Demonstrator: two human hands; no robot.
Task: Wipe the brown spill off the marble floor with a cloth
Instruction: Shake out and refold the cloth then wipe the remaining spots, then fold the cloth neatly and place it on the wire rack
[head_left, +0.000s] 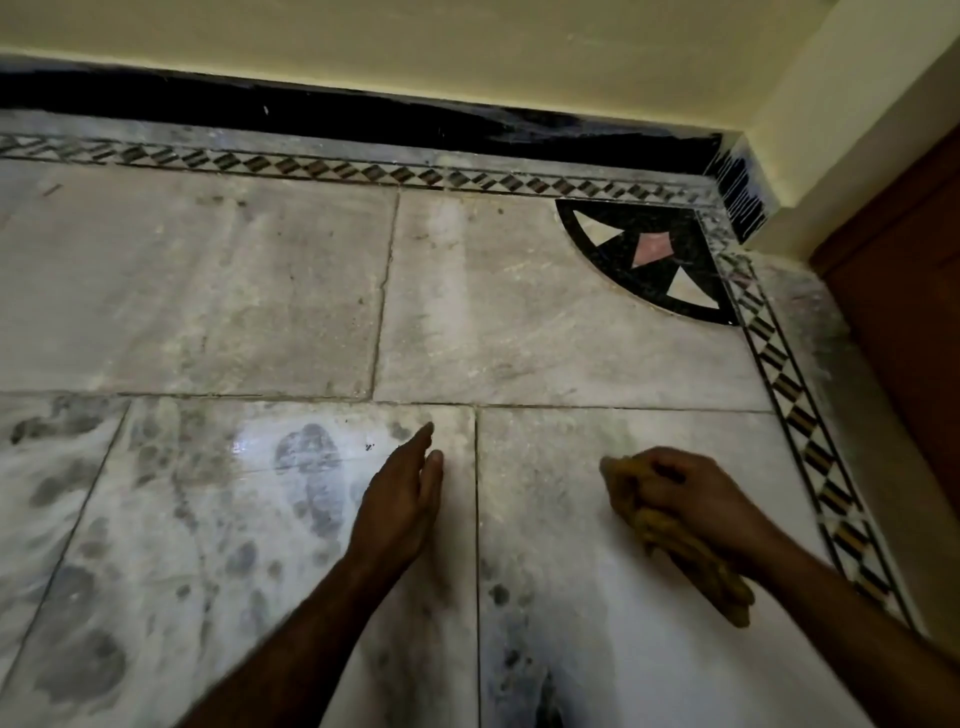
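Dusty marble floor (545, 338), yellow wall (467, 41) behind, patterned border (789, 384) along the edges. Left grip (400, 504) flat, fingers straight; right grip (696, 493) squeezing yellow cloth (717, 582).

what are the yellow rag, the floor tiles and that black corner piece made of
Yellow rag: soft matte fabric, maybe cotton; it bunches in folds under the right hand. Floor tiles: polished marble, seemingly, with grey veining and glare patch. Black corner piece: dark stone, possibly granite, with pale and pink inlays.

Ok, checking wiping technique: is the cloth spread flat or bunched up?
Bunched up. The yellow cloth is crumpled under the right hand, whose fingers curl over it.
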